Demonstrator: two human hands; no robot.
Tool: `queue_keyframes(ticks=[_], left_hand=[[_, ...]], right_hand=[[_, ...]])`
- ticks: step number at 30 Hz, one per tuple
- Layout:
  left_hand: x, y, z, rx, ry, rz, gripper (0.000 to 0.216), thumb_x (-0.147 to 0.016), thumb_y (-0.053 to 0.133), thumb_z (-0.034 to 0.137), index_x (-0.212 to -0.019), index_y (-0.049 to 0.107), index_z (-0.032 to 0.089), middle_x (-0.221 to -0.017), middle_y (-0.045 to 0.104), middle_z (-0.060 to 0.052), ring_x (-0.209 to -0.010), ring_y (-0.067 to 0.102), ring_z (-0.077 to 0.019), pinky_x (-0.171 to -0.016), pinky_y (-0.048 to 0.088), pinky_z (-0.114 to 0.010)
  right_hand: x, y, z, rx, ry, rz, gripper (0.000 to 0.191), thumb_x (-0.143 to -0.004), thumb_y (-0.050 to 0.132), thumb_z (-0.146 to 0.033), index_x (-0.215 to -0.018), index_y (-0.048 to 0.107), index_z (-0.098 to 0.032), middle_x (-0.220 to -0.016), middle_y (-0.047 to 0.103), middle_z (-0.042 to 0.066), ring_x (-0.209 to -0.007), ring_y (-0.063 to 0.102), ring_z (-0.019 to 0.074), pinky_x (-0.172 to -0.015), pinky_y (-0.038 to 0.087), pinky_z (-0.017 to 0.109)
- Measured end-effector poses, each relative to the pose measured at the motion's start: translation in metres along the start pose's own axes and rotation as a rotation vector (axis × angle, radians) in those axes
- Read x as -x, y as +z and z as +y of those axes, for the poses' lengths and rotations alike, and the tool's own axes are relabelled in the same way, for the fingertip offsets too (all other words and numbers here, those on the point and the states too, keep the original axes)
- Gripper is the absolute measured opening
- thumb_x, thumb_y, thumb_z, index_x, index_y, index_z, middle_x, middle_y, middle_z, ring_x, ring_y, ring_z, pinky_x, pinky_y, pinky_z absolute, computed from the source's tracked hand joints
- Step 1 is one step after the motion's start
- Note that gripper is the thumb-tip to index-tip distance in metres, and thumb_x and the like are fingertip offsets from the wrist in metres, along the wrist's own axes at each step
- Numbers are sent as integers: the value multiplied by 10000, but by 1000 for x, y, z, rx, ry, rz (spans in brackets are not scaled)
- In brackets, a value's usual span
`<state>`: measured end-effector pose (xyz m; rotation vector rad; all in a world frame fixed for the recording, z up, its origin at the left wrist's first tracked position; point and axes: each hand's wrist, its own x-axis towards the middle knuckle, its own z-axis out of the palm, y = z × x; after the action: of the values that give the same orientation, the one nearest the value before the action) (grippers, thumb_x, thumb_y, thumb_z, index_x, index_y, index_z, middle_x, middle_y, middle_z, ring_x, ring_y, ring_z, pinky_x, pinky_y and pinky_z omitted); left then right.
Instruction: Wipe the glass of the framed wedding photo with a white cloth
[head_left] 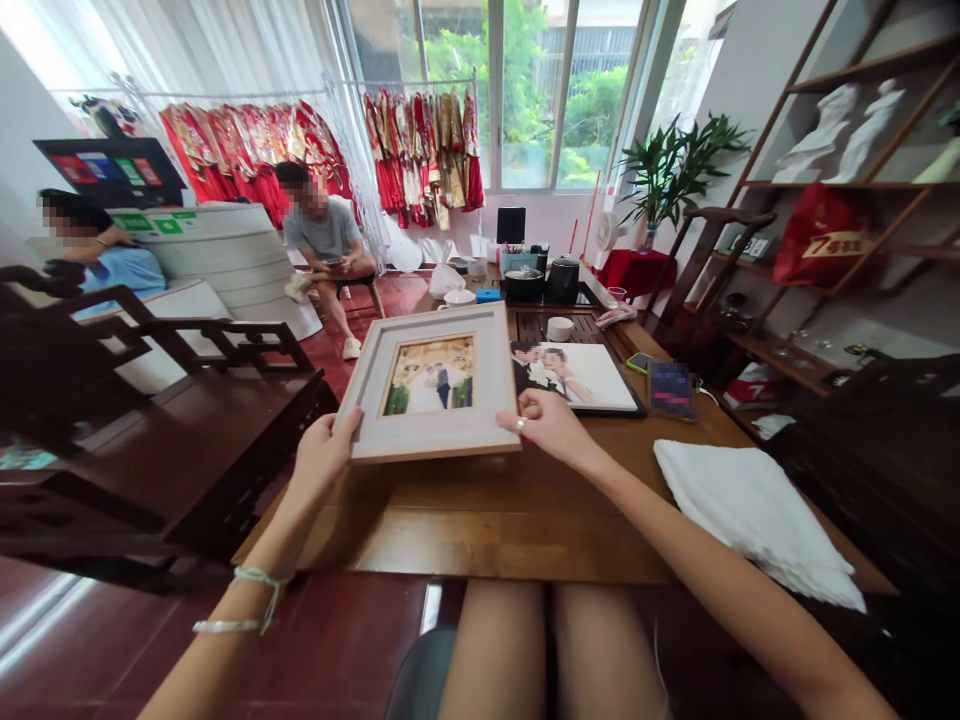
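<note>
A picture frame (367,400) with a pale wooden rim and a wide white mat is held up, tilted, over the near part of the wooden table (465,535). Inside it shows a small photo (430,375) of a couple outdoors. My left hand (328,445) grips its lower left corner, thumb on the front and the other fingers hidden behind. At the lower right corner, my right hand (547,422) is closed on the edge, a ring on one finger. Just beyond that hand, a dark-edged photo panel (600,378) of a couple lies flat.
A folded white cloth (750,510) lies at the table's right. A phone (671,390), white cup (559,328), black pot (523,283) and kettle (563,280) stand farther back. A wooden armchair (187,420) is on the left. Two people sit beyond, near racks of red garments (424,150).
</note>
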<state>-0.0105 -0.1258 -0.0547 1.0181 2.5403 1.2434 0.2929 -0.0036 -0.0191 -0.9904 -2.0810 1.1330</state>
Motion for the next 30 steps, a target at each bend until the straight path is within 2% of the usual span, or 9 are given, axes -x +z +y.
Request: queue_keyframes(ticks=[4, 7, 11, 14, 16, 23, 30], left_hand=[[53, -1, 17, 194, 22, -102, 560, -738, 496, 678, -918, 613, 161, -873, 681, -53, -800, 629, -224, -667, 487, -290], [96, -6, 31, 320, -6, -240, 567, -671, 607, 697, -903, 582, 180, -823, 648, -25, -752, 602, -208, -636, 466, -284], [146, -12, 40, 329, 14, -490, 473, -716, 641, 641, -866, 553, 202, -781, 625, 5, -717, 587, -184, -631, 457, -265], [172, -10, 38, 328, 31, -630, 406, -760, 641, 592, -830, 526, 209, -790, 617, 11, -717, 589, -173, -632, 457, -253], [184, -6, 34, 309, 26, -696, 388, -763, 655, 566, -788, 502, 211, -768, 610, 14, -695, 582, -168, -605, 445, -246], [198, 11, 22, 309, 44, -745, 362, -806, 622, 539, -780, 471, 211, -799, 622, -1, -696, 566, -160, -587, 418, -234], [195, 16, 34, 166, 110, -694, 357, -824, 582, 551, -779, 489, 209, -755, 628, 2, -653, 558, -162, -558, 388, -232]], right_hand=[[62, -30, 7, -84, 6, -2, 413, -757, 653, -567, -732, 428, -222, -576, 480, -59, -516, 437, 113, -488, 293, 232], [113, -46, 20, -174, 100, -40, 432, -769, 662, -578, -739, 427, -217, -574, 398, -77, -504, 352, 89, -477, 224, 223], [172, -63, 40, -206, 233, -68, 451, -789, 645, -611, -760, 442, -210, -605, 420, -60, -531, 352, 93, -488, 222, 226], [201, -73, 53, -220, 288, -77, 455, -781, 666, -602, -769, 441, -207, -609, 436, -57, -535, 359, 92, -496, 226, 223], [212, -77, 62, -227, 310, -89, 465, -767, 684, -600, -765, 436, -206, -600, 437, -60, -527, 354, 87, -495, 218, 221], [225, -73, 91, -269, 363, -102, 495, -758, 671, -637, -770, 431, -203, -602, 461, -54, -532, 384, 93, -505, 237, 217], [219, -72, 102, -244, 367, -102, 495, -763, 651, -640, -754, 409, -209, -609, 409, -60, -555, 350, 99, -520, 221, 229]])
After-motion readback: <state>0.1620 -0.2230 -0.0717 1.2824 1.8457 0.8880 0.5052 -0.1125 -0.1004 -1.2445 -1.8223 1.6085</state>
